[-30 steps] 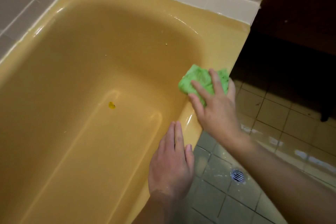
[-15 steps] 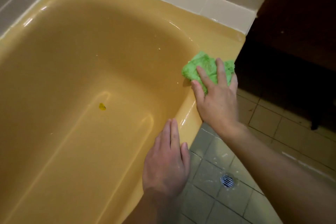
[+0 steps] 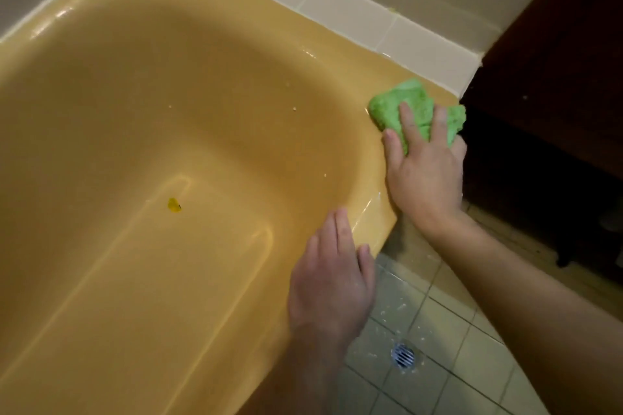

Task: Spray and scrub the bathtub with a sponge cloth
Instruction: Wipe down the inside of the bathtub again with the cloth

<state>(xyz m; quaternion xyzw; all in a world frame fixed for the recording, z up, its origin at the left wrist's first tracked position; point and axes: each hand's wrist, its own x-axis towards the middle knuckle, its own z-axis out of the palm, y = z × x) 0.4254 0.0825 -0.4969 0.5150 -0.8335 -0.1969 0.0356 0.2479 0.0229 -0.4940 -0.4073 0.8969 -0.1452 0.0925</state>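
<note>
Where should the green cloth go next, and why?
Probably down and left, onto the inner wall of the bathtub. The right hand presses the sponge cloth on the rim's far corner, beside the wall tiles, so little rim lies ahead, and pale specks dot the wall just below.

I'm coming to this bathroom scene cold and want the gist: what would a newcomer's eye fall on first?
The bright green sponge cloth stands out most, pressed by the right hand onto the far corner of the mustard-yellow bathtub rim, beside the pale wall tiles. The left hand rests flat on the near rim, and a small yellow scrap lies on the tub floor.
</note>
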